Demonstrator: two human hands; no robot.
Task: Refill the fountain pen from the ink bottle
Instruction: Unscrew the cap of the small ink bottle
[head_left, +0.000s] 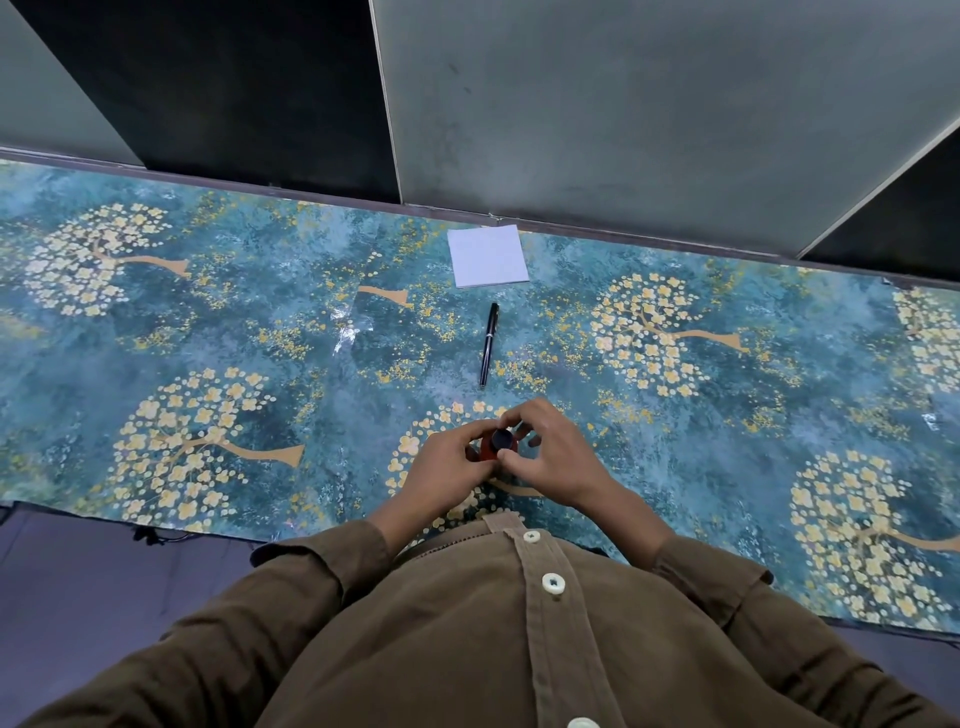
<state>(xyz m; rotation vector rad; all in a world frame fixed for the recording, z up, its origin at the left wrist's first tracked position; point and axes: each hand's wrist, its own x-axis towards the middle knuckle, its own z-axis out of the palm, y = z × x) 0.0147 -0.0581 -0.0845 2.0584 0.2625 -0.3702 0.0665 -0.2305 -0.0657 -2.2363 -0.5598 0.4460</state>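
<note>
Ink bottle, red, dark cap: table centre near edge. Left hand grips its body; right hand pinches cap. Pen, capped, at 12 o'clock; paper pad beyond.

The fountain pen is black and slim, capped, and lies flat near the centre of the frame, almost vertical. The ink bottle is small and red with a dark cap, below the pen at lower centre.
</note>
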